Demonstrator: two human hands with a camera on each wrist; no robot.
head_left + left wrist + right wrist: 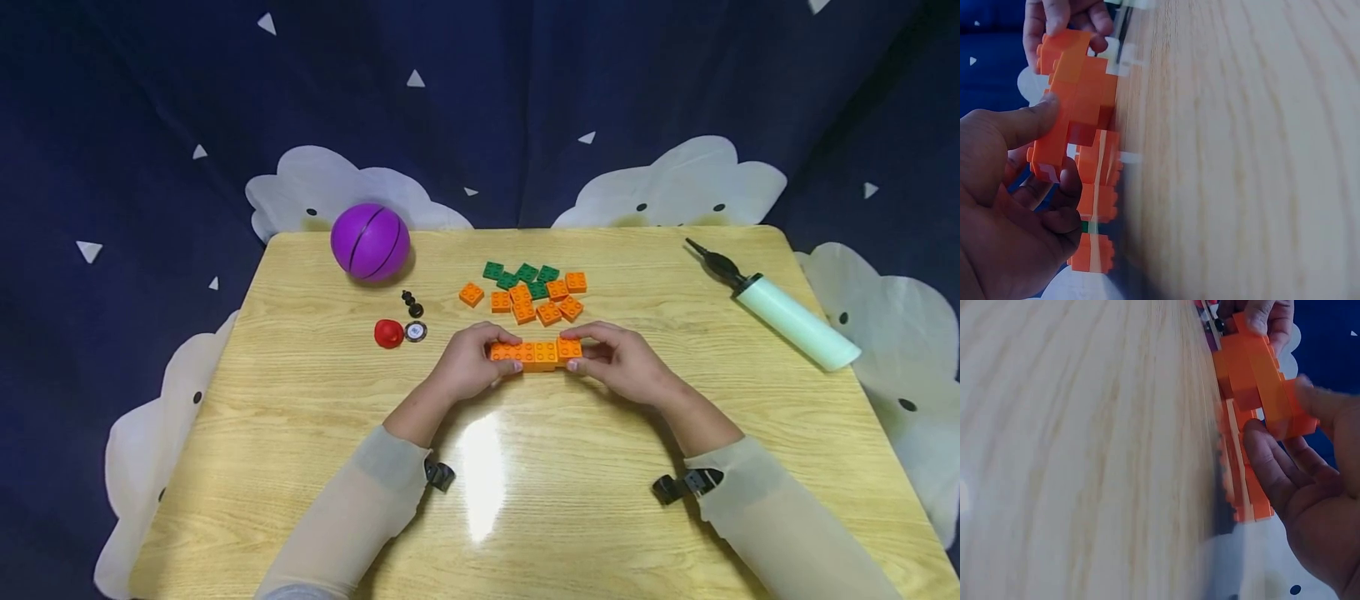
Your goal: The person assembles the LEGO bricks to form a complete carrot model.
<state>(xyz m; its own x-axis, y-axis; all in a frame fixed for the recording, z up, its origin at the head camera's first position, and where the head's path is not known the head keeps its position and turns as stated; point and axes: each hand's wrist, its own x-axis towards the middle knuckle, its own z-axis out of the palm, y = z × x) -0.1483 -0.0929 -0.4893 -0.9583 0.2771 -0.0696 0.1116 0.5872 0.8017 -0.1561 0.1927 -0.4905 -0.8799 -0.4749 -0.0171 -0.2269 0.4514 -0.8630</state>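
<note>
Orange brick row (542, 355) in both hands (470, 363) (630, 365)

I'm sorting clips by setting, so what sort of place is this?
Probably a curtained-off play or recording corner: a dark curtain with white clouds hangs behind a table bearing toy bricks and a purple ball.

Small dark characters stand in the white centre of the round chip (416, 332), which lies flat on the surface (300, 417) in the head view. They look like digits, perhaps a one with zeros, but are too small to read with certainty. In the left wrist view, a pale mark shows on the near end of the orange brick bar (1054, 140); whether it is lettering or glare cannot be told.
</note>
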